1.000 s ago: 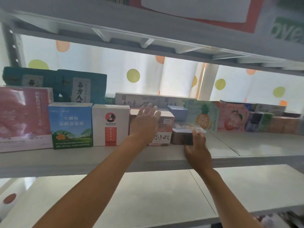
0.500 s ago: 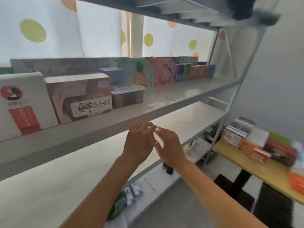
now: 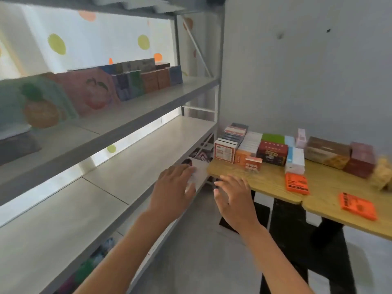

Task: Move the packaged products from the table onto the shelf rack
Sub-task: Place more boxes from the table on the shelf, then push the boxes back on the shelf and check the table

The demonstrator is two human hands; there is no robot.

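Now that both have left the shelf rack (image 3: pixel 148 107) with its boxes set, the left hand (image 3: pixel 172 190) and right hand (image 3: pixel 234 201) reach empty, fingers spread, toward the packaged products (image 3: pixel 254 149) waiting on the worktop (image 3: pixel 271 183).

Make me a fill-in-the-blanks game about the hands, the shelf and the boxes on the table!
1. Both hands, left hand and right hand, hold ____.
2. The table top is made of ____.
3. The two flat packets nearest the table's front edge are colored ____.
4. The peach box stands on the ____.

Missing words: nothing; wood; orange; shelf
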